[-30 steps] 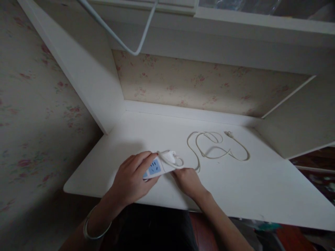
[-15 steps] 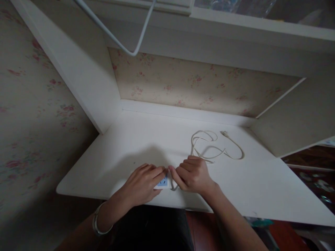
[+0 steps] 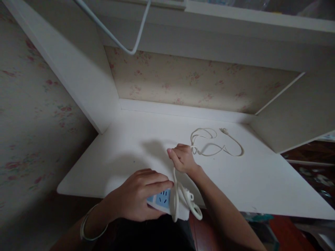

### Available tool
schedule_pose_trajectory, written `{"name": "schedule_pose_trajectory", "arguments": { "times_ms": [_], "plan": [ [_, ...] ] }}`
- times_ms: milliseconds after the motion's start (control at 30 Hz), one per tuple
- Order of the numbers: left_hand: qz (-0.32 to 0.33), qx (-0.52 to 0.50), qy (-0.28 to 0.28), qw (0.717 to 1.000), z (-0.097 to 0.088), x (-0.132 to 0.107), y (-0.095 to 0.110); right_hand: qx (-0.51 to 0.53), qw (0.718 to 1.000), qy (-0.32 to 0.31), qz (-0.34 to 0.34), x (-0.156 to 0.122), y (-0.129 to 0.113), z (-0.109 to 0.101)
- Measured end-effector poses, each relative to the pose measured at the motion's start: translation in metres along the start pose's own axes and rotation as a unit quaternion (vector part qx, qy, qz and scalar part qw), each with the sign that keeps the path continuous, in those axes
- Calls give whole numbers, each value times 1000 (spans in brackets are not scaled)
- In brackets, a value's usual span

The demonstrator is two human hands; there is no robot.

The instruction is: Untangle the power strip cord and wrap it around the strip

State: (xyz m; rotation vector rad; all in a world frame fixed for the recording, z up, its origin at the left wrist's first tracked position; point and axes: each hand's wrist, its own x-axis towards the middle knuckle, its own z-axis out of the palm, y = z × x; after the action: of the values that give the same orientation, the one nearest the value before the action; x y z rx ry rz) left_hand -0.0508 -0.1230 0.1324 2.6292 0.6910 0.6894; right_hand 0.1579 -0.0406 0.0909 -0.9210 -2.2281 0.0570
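Note:
My left hand (image 3: 140, 198) grips a white power strip (image 3: 167, 202) with blue socket faces, held at the front edge of the white desk (image 3: 131, 153). Loops of its white cord (image 3: 180, 195) are wound around the strip's right end. My right hand (image 3: 181, 158) is closed on the cord a little above the desk, farther back than the strip. The rest of the cord (image 3: 217, 148) lies in loose curls on the desk to the right, ending in a plug (image 3: 223, 131).
The desk sits in a white alcove with a slanted side panel (image 3: 78, 69) at left and another at right (image 3: 295, 111). Floral wallpaper (image 3: 183, 80) covers the back. A thicker white cable (image 3: 125, 48) hangs overhead. A bracelet (image 3: 87, 230) is on my left wrist.
My left hand drew the power strip back to the desk's front edge. My right hand moved away from it, farther back, pulling cord; the loose curls on the desk have shrunk.

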Motion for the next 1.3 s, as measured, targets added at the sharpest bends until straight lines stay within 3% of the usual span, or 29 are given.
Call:
{"name": "schedule_pose_trajectory", "arguments": {
  "times_ms": [100, 233, 367, 533, 733, 833, 933, 1067, 1167, 1233, 1300],
  "plan": [
    [-24, 26, 82, 996, -8, 1, -2, -44, 994, -76, 66, -14, 7, 10],
    [-101, 125, 166, 973, -14, 8, -20, -65, 984, -142, 86, -38, 1, 15],
    [-196, 237, 183, 934, -9, 19, -44, -115, 974, -166, 105, -54, -15, 4],
    [-247, 308, 140, 908, 10, 30, -59, -177, 980, -90, -4, -49, -33, -16],
    [-168, 246, 20, 954, 29, 33, -52, -179, 979, 37, -89, -18, -26, -39],
    [-111, 185, -45, 975, 30, 30, -41, -125, 988, 52, -77, -3, -12, -45],
    [-56, 140, -77, 986, 27, 25, -27, -33, 999, 38, -19, 8, -1, -43],
    [13, 106, -48, 993, 17, 18, -8, 98, 990, 5, 103, 11, 7, -30],
    [26, 112, -2, 993, 6, 15, 3, 153, 971, -41, 179, 4, 14, -16],
    [17, 114, 27, 993, -1, 14, 6, 104, 969, -80, 209, -5, 18, -7],
    [-8, 125, 70, 990, -6, 14, 4, -16, 966, -148, 210, -16, 20, 1]
  ]
}}
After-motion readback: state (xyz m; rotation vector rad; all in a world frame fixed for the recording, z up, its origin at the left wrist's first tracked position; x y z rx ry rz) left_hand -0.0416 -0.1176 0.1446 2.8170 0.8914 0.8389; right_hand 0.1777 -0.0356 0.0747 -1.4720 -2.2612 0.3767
